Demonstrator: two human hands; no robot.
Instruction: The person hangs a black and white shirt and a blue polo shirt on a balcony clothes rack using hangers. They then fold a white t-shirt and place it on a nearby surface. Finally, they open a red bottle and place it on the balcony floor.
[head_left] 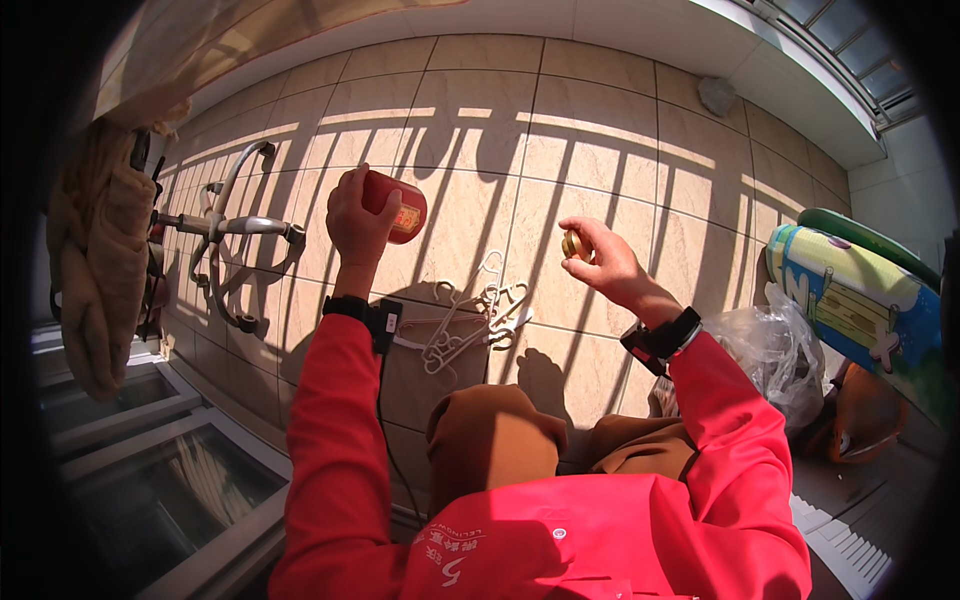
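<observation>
My left hand is wrapped round a red jar with a gold-patterned label, held tilted out over the tiled floor. Its mouth is hidden from this side. Off to the right, my right hand pinches a small round gold lid between thumb and fingers. The lid and the jar are well apart. Below and between the hands, several pale plastic hangers lie in a loose heap on the tiles.
A wheeled metal chair base stands at the left beside a beige fleece cloth. At the right are a rolled, colourful printed mat, a clear plastic bag and an orange-brown bag. A window frame borders the lower left.
</observation>
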